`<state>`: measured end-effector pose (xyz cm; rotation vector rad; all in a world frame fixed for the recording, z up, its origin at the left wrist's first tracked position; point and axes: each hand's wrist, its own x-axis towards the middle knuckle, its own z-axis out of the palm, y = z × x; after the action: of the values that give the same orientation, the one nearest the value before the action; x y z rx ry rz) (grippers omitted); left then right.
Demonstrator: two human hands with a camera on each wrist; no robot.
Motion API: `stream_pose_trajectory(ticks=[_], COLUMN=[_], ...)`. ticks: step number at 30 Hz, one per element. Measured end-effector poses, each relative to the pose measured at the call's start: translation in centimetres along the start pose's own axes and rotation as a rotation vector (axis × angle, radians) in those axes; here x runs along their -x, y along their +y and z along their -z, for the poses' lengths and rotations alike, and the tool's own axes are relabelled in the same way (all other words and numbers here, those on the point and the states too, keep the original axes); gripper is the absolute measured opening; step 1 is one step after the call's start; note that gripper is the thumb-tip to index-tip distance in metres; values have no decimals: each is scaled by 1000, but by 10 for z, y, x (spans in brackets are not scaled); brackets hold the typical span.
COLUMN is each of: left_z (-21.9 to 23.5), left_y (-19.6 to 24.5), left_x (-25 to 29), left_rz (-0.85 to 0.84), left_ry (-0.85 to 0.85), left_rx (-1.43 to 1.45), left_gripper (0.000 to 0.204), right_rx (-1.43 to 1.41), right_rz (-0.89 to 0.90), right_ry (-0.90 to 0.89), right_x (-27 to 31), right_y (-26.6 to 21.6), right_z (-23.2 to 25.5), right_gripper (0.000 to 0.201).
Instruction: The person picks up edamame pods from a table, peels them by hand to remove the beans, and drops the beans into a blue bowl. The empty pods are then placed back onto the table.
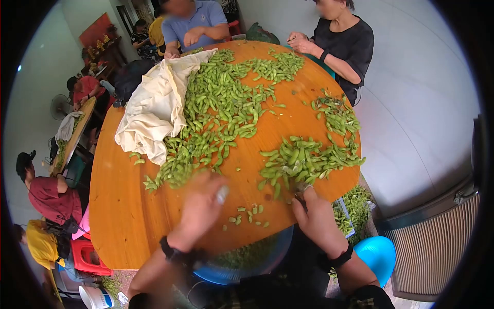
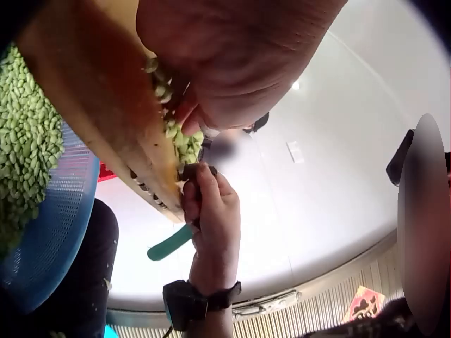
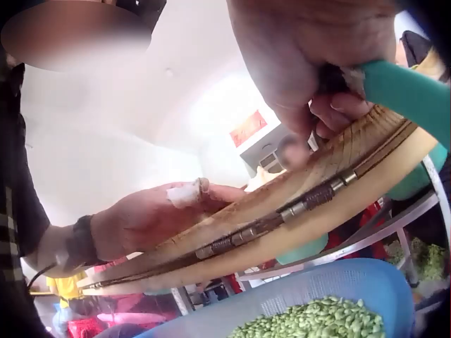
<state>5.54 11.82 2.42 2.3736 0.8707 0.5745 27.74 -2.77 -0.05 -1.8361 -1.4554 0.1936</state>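
Note:
My left hand [image 1: 200, 206], blurred, reaches over the wooden table at the near edge of a large heap of green soybean pods [image 1: 221, 98]. A white wrap [image 3: 184, 194] covers part of its thumb. In the right wrist view its fingers extend along the tabletop. My right hand [image 1: 321, 221] grips a teal-handled tool [image 3: 405, 95] beside a smaller pile of pods [image 1: 303, 157]. The handle [image 2: 169, 243] juts out below the fist in the left wrist view; a dark end shows by the fingers. Several loose shelled beans [image 1: 249, 213] lie between the hands.
A blue basket [image 2: 53, 260] of shelled beans sits below the table edge [image 3: 246, 236]. Cream cloth [image 1: 159, 100] covers part of the heap. Two people sit across the table. At the right are a blue basin [image 1: 378, 257] and floor debris [image 1: 360, 206].

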Motion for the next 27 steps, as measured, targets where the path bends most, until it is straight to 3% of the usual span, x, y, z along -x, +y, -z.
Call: stream_pose_trajectory(ticks=[2, 5, 9, 11, 13, 15, 17, 19, 21, 24, 27], left_z=[7, 8, 11, -1, -15, -16, -22, -24, -20, -17, -21], left_y=[-17, -44, -36, -27, -17, 3, 6, 4, -1, 1, -7], left_x=[-24, -38, -37, -25, -15, -8, -3, -2, -3, 1, 2], left_rz=[-99, -182, -236, -12, -35, 336, 324, 200, 183, 194, 198], left_ry=[225, 107, 125, 77, 79, -92, -122, -58, -43, -31, 5], left_rx=[-359, -399, -523, -77, 87, 810, 915, 920, 978, 1071, 1155], left_gripper=[23, 26, 26, 22, 25, 30, 34, 33, 32, 30, 28], right_rx=[-68, -117, -246, -563, -673, -780, -872, -868, -390, -373, -385], right_rz=[-53, 111, 182, -246, -252, -249, -376, -365, 170, 176, 165], right_ry=[-33, 10, 52, -307, -351, -391, -512, -464, 0, -141, -165], right_x=[1, -1, -4, -11, -19, -27, -33, -30, -28, -28, -28], right_y=[1, 8, 4, -20, -27, -32, -36, -45, -54, -55, -60], right_z=[1, 2, 6, 19, 7, -9, -22, -18, -14, -25, -36], right_gripper=[14, 11, 20, 26, 23, 21, 19, 15, 10, 6, 6])
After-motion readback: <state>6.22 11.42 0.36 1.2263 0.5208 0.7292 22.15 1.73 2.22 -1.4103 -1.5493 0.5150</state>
